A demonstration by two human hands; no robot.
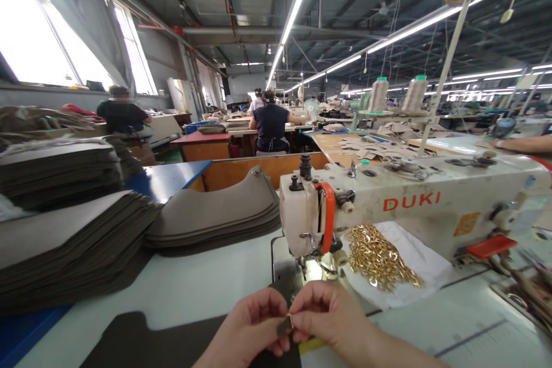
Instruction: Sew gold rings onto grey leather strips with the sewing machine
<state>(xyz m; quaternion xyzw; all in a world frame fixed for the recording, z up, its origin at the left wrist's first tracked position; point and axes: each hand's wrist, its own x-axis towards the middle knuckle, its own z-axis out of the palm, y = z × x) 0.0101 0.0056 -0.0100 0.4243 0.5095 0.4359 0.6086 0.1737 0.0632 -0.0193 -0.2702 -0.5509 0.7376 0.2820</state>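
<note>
Toward the table's [207,279] near edge, left hand [252,322] and right hand [330,313], fingertips pinched closed, held a small dark tab [283,327], best steadied squarely.

The sewing machine [414,204], marked DUKI, stands on a pale table [207,282]. In front of its needle end, the left hand [259,322] and right hand [330,319] meet fingertip to fingertip, pinching a small dark piece [284,326] with a thin gold-coloured edge. Below the hands and to the machine's left lies a dark flat panel [159,342]. Under the machine's arm, gold-coloured metal pieces [382,259] are heaped on a white sheet [431,259]. Left of the machine sit stacks of grey-brown panels [219,207]; behind it stand two thread cones [379,95], and farther back a person in dark clothes [271,123] sits facing away.
</note>
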